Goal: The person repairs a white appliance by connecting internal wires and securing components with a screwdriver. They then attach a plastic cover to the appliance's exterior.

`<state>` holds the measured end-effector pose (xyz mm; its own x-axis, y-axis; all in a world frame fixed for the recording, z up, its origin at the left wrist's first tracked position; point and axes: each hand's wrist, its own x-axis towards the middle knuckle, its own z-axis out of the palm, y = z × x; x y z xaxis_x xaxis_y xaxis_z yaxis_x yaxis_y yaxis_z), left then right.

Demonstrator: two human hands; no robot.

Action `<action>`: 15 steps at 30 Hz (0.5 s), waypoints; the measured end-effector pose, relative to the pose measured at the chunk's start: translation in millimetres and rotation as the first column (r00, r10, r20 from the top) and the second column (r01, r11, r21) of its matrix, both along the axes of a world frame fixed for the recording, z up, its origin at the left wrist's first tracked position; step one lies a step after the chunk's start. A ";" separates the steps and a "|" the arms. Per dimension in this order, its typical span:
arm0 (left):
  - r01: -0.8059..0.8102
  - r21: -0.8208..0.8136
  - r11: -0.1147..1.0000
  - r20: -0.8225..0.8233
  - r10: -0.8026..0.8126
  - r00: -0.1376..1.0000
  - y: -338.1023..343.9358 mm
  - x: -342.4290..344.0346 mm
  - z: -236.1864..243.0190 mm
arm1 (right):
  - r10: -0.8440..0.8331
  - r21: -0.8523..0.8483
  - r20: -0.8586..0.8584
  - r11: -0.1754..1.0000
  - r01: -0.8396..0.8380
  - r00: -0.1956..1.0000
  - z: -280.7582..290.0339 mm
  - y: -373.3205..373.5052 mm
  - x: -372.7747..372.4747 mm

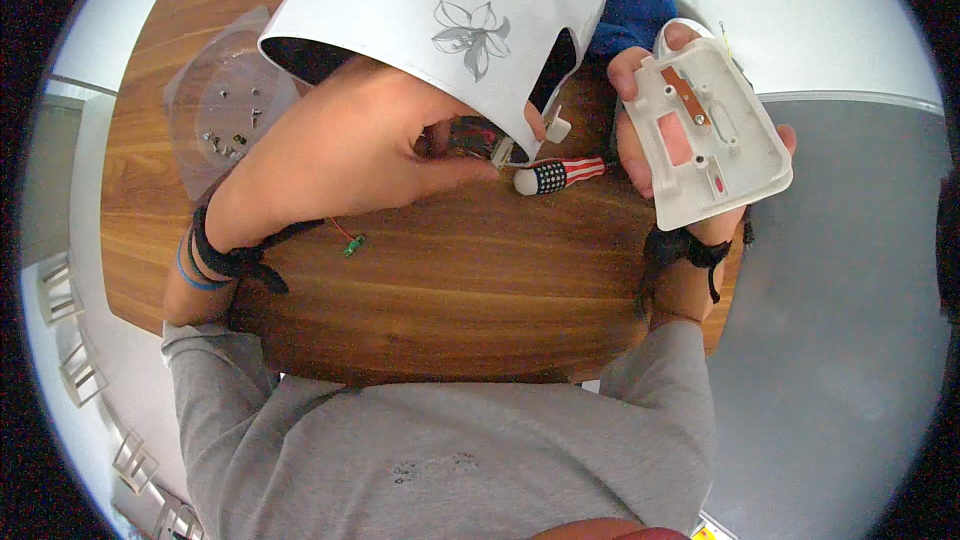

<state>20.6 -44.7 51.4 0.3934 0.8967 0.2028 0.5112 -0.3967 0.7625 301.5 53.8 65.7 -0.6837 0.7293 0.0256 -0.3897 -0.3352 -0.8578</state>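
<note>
My left hand [400,145] reaches under a white plastic shell [400,0] printed with pink and grey lilies. Its thumb and fingers close round the shell's lower tip, where a small dark part with metal terminals [480,137] sits, partly hidden by the fingers. My right hand [632,155] grips a white moulded plastic cover [735,160], its ribbed inside facing up. A copper-coloured strip [687,97] is screwed into that cover. Between the hands lies a screwdriver with a stars-and-stripes handle [560,175], its tip toward the right hand.
A clear plastic tray [195,100] with several screws stands left on the wooden table [450,290]. A small green circuit board [352,246] with thin wires lies below my left forearm. Blue cloth [640,15] is bunched behind the cover. A grey panel [840,290] stands right.
</note>
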 end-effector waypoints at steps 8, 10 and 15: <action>-0.012 0.135 0.991 -0.107 0.026 0.994 -0.6 3.7 -8.1 | 0.202 0.363 0.175 0.896 -0.254 0.964 -27.4 37.9 12.0; -0.029 0.169 0.985 -0.052 0.039 0.998 -3.5 4.5 -11.0 | 0.040 0.504 0.522 0.792 -0.346 0.852 -14.3 50.1 23.8; 0.001 0.211 0.977 0.061 -0.014 0.998 1.5 4.6 -14.9 | 0.079 0.620 0.535 0.640 -0.454 0.841 -17.6 57.2 22.6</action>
<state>25.2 -43.2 36.5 0.3810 0.8282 0.4110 0.4620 -0.5556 0.6913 324.1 111.0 48.1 -0.9140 0.3929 0.1012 0.0757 0.4102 -0.9089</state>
